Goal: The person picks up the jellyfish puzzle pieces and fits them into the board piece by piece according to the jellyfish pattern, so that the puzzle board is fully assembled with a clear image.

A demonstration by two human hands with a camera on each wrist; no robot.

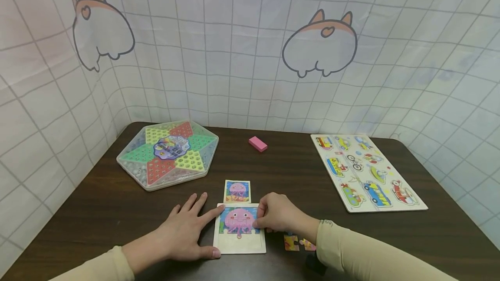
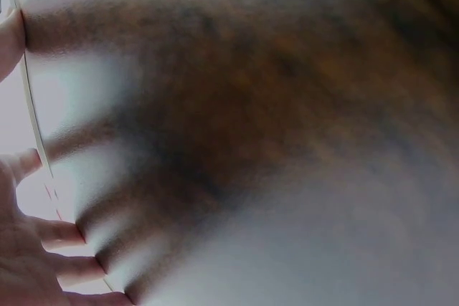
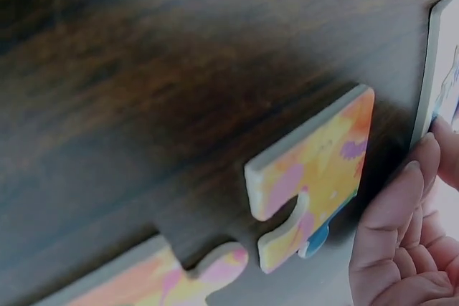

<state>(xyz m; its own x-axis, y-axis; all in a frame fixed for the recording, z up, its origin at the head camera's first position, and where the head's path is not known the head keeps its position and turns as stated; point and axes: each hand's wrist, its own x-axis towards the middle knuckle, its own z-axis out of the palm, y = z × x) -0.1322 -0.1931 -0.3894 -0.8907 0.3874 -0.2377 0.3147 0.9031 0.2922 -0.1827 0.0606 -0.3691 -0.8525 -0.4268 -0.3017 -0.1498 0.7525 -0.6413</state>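
A white-framed puzzle board lies before me, its upper part filled by a pink jellyfish picture. My left hand spreads its fingers beside it, index finger on the upper left corner and thumb at the lower left. At the right edge of the picture, my right hand pinches a puzzle piece, mostly hidden by the fingers. A yellow-orange loose piece and a second loose piece lie right of the board. Above the board, touching its top edge, is a small jellyfish picture card.
A hexagonal Chinese checkers box sits at the back left of the dark table. Behind the card lies a pink block. A vehicle picture board is on the right. Gridded white cloth surrounds the table.
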